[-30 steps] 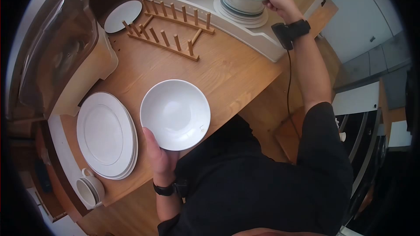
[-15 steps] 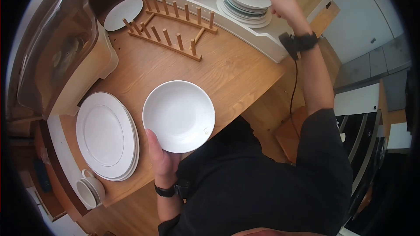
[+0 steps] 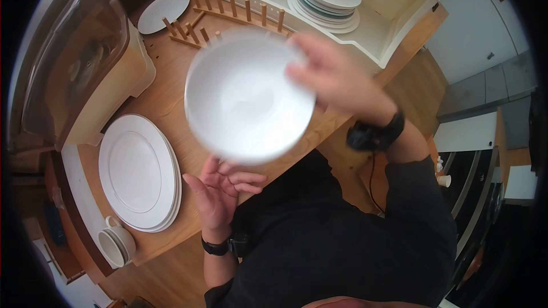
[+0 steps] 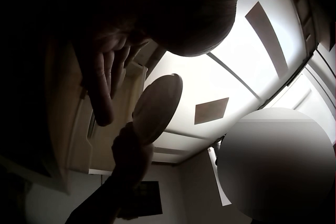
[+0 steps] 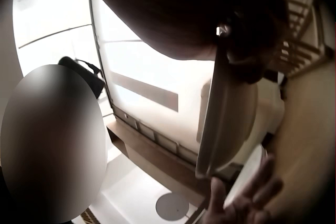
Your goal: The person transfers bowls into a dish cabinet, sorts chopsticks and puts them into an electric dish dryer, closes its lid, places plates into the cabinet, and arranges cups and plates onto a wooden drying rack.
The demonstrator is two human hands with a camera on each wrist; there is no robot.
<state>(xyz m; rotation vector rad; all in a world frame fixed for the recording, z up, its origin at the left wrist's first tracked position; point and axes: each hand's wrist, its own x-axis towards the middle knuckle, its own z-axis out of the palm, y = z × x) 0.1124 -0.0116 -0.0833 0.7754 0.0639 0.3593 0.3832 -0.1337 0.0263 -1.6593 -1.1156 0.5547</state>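
Note:
A white bowl [image 3: 245, 97], blurred in the head view, is held by its right rim in my right hand [image 3: 342, 80], thumb over the edge. Just below it, my left hand [image 3: 220, 191] is palm up with fingers spread, holding nothing. The left wrist view shows the bowl [image 4: 160, 106] tilted in the right hand [image 4: 131, 153], apart from the left fingers [image 4: 102, 92]. From the right wrist, the bowl [image 5: 228, 116] appears side-on, with the left hand [image 5: 244, 203] under its lower edge. Most of the right fingers are hidden behind the bowl.
A wooden plate rack [image 3: 240, 14] stands behind the bowl. Stacked dishes [image 3: 331, 0] sit in a white shelf unit [image 3: 394, 28]. At left are large white plates [image 3: 137, 171], nested cups [image 3: 117, 245], a lidded plastic box [image 3: 103, 68] and a single plate [image 3: 164, 11].
The right hand released a dish on the shelf stack, then came down and took the white bowl from the left hand. The left fingers have opened, and the bowl has risen.

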